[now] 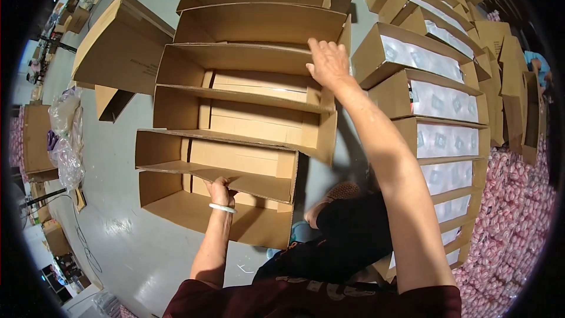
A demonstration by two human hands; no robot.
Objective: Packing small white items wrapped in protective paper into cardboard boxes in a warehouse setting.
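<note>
- Head view, looking down: a person leans over a row of open, empty cardboard boxes (247, 112) standing edge to edge on a grey concrete floor (118, 224).
- Left hand (220, 191), a pale bangle (222, 207) on its wrist, is closed around the edge of a flap on the nearest box (218, 194), fingers curled over the cardboard.
- Right hand (327, 62) reaches well forward with fingers spread apart, pressing flat on the right wall of a box farther up the row; it clamps nothing.
- Judged from the grip, the flap folds best if it is held near its crease and turned in one steady motion, the far hand bracing the row so the boxes do not slide apart.
- To the right, a second row of boxes (441, 100) is already filled with clear-wrapped packs (444, 101); beyond it lies a heap of small pink items (518, 200).
- On the left sit a bundle of plastic bags (65, 135) and a loose flattened carton (120, 44).
</note>
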